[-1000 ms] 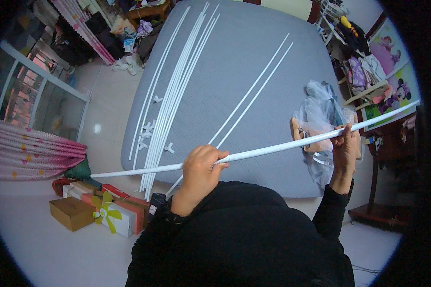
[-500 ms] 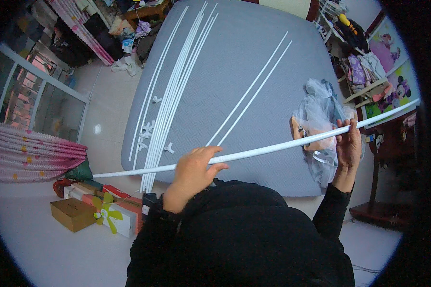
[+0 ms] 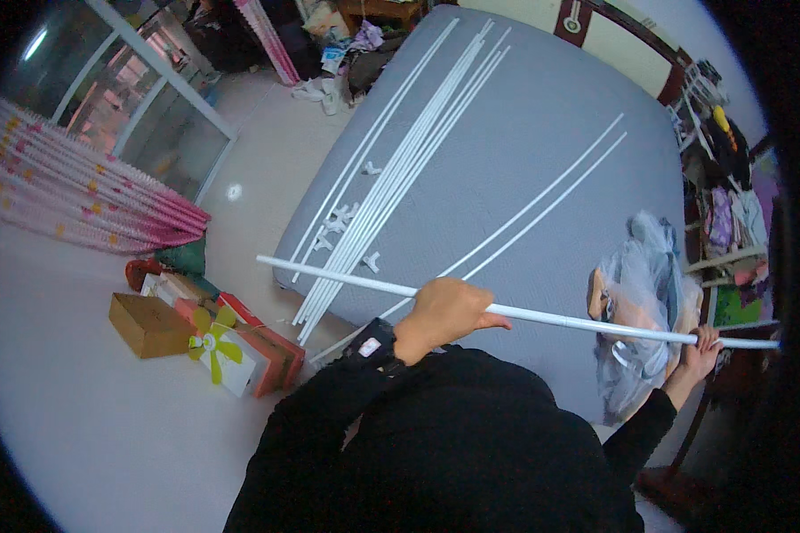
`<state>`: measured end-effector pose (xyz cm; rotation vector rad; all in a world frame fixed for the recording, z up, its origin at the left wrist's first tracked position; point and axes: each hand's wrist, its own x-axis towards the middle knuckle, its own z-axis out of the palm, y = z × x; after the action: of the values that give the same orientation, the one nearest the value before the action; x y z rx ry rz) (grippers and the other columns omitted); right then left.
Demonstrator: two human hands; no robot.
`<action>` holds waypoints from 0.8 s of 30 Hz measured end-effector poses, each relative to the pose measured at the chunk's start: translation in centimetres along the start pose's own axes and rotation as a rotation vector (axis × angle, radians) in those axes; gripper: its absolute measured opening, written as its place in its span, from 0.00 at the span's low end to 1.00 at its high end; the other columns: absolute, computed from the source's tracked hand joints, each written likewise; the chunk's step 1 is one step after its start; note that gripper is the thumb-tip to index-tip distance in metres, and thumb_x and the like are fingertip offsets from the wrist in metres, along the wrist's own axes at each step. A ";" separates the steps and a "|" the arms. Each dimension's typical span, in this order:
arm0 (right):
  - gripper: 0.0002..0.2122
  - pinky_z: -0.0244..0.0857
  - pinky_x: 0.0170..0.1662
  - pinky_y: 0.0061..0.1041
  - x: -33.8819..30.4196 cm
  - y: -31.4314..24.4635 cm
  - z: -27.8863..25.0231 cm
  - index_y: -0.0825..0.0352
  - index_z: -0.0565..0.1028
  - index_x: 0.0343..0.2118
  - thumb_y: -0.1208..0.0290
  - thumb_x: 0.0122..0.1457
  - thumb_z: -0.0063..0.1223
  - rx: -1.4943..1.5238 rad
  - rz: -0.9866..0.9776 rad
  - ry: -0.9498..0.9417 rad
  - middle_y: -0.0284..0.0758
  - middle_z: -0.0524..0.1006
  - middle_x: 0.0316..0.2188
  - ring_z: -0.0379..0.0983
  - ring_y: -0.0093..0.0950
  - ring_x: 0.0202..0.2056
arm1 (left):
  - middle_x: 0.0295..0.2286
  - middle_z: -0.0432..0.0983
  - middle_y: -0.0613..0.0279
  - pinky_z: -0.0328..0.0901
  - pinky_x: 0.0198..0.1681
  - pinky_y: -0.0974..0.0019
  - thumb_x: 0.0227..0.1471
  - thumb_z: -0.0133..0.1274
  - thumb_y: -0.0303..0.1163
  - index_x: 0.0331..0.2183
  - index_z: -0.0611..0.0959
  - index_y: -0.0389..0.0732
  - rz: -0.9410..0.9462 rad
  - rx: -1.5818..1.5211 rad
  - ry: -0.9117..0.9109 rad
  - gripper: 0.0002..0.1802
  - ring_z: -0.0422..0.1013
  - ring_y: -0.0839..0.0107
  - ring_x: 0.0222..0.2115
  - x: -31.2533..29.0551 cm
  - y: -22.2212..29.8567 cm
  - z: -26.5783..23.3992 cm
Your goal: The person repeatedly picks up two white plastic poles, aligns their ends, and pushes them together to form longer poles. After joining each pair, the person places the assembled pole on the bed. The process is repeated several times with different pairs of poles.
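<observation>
A long white pole (image 3: 578, 322) crosses in front of me, sloping down to the right. My left hand (image 3: 452, 311) is closed over it left of its middle, back of the hand up, thumb pointing right. My right hand (image 3: 700, 354) grips it near the right end, fingers wrapped round. On the grey bed (image 3: 542, 98), a bundle of thin white rods (image 3: 409, 169) lies lengthwise, with several white connectors (image 3: 340, 216) among and beside them. Two more white rods (image 3: 542, 202) lie apart to the right. A white length shows beside my left wrist; which rod it belongs to, I cannot tell.
Clear plastic bags (image 3: 640, 302) lie on the bed's right edge. Left of the bed, a cardboard box (image 3: 149, 325), flat boxes and a yellow-green fan blade (image 3: 216, 339) stand on the floor. A pink curtain (image 3: 107, 195) hangs at left. A loaded shelf (image 3: 720, 222) stands at right.
My view has turned, so the bed now sits further right and tilted. The pole's left end has come up and its right end down. My left hand has closed more over it.
</observation>
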<state>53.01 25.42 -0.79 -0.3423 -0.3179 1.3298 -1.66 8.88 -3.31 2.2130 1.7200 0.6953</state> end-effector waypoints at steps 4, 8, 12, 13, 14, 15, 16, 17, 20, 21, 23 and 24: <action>0.21 0.42 0.14 0.20 0.5 -0.7 -6.0 0.63 0.54 0.17 0.56 0.64 0.31 -0.133 -0.041 0.317 0.29 0.49 0.12 0.46 0.21 0.12 | 0.09 0.66 0.62 0.60 0.14 0.63 0.40 0.53 0.63 0.11 0.72 0.43 0.077 0.086 0.152 0.31 0.68 0.62 0.11 0.0 -0.3 0.5; 0.16 0.42 0.12 0.19 0.2 0.2 -9.0 0.61 0.54 0.16 0.61 0.60 0.35 -0.226 -0.016 0.629 0.27 0.49 0.11 0.45 0.20 0.10 | 0.09 0.66 0.63 0.61 0.15 0.63 0.40 0.53 0.62 0.11 0.71 0.44 0.099 0.141 0.200 0.31 0.67 0.64 0.11 -0.1 -1.2 1.2; 0.16 0.41 0.11 0.19 -0.1 0.6 -8.5 0.62 0.58 0.18 0.58 0.59 0.34 -0.221 0.006 0.764 0.25 0.48 0.09 0.44 0.19 0.09 | 0.09 0.66 0.63 0.61 0.15 0.63 0.40 0.53 0.62 0.11 0.72 0.44 0.110 0.163 0.168 0.30 0.67 0.64 0.11 -0.1 -1.7 1.7; 0.20 0.40 0.10 0.18 0.0 0.4 -8.2 0.64 0.62 0.19 0.54 0.61 0.30 -0.222 0.030 0.782 0.25 0.47 0.08 0.44 0.19 0.08 | 0.09 0.66 0.63 0.61 0.15 0.63 0.40 0.53 0.62 0.12 0.72 0.44 0.113 0.147 0.189 0.30 0.67 0.63 0.12 -0.1 -1.6 1.9; 0.20 0.41 0.10 0.18 0.0 0.4 -8.2 0.64 0.62 0.19 0.54 0.61 0.30 -0.208 0.024 0.692 0.25 0.47 0.07 0.44 0.19 0.08 | 0.10 0.67 0.62 0.62 0.16 0.62 0.41 0.53 0.61 0.12 0.73 0.44 0.108 0.133 0.191 0.29 0.68 0.63 0.13 -0.1 -1.6 2.0; 0.20 0.41 0.10 0.19 0.1 0.3 -8.1 0.64 0.62 0.19 0.55 0.62 0.30 -0.222 0.020 0.745 0.25 0.47 0.07 0.44 0.19 0.08 | 0.11 0.67 0.62 0.62 0.17 0.62 0.41 0.53 0.61 0.13 0.73 0.43 0.106 0.113 0.194 0.29 0.68 0.62 0.14 -0.1 -1.6 2.0; 0.17 0.42 0.11 0.19 0.1 0.2 -8.2 0.62 0.58 0.17 0.59 0.59 0.34 -0.222 -0.015 0.691 0.25 0.47 0.08 0.44 0.19 0.09 | 0.12 0.68 0.61 0.62 0.18 0.60 0.41 0.54 0.60 0.13 0.73 0.43 0.096 0.096 0.184 0.29 0.69 0.61 0.15 -0.2 -1.8 1.9; 0.16 0.43 0.12 0.20 0.2 0.0 -8.2 0.60 0.54 0.15 0.63 0.57 0.38 -0.222 -0.052 0.637 0.26 0.47 0.09 0.44 0.20 0.10 | 0.13 0.69 0.60 0.62 0.19 0.59 0.41 0.55 0.59 0.14 0.74 0.43 0.089 0.074 0.175 0.28 0.69 0.60 0.16 -0.2 -2.3 1.7; 0.20 0.56 0.17 0.23 0.3 -1.3 -7.5 0.68 0.67 0.26 0.54 0.62 0.35 -0.431 -0.142 0.699 0.30 0.56 0.11 0.55 0.22 0.14 | 0.16 0.70 0.57 0.61 0.22 0.55 0.40 0.58 0.54 0.17 0.75 0.41 0.009 0.005 0.092 0.25 0.70 0.55 0.20 -1.3 -5.0 0.0; 0.16 0.56 0.21 0.25 0.6 -1.3 -7.1 0.64 0.60 0.20 0.60 0.61 0.38 -0.466 -0.266 0.887 0.32 0.58 0.15 0.57 0.24 0.17 | 0.16 0.71 0.57 0.61 0.23 0.55 0.40 0.59 0.52 0.17 0.75 0.41 -0.027 0.043 0.092 0.23 0.70 0.55 0.20 -2.0 -6.0 -0.7; 0.19 0.44 0.15 0.20 -0.6 -2.8 -5.4 0.61 0.57 0.19 0.55 0.63 0.34 -0.273 -0.172 0.510 0.28 0.51 0.13 0.46 0.21 0.13 | 0.16 0.70 0.56 0.62 0.25 0.56 0.41 0.59 0.44 0.16 0.75 0.40 -0.095 0.144 0.032 0.18 0.69 0.57 0.21 -3.2 -7.8 -1.8; 0.17 0.44 0.15 0.20 -0.9 -3.1 -4.4 0.61 0.56 0.19 0.58 0.63 0.34 -0.246 -0.149 0.427 0.28 0.51 0.14 0.46 0.20 0.13 | 0.16 0.70 0.56 0.61 0.24 0.56 0.40 0.60 0.44 0.16 0.75 0.41 -0.076 0.248 0.046 0.18 0.69 0.57 0.20 -3.7 -8.2 -1.9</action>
<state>57.42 23.59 -3.50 -0.7806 -0.1423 1.0404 -10.18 7.41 -6.31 2.2894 1.9986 0.5453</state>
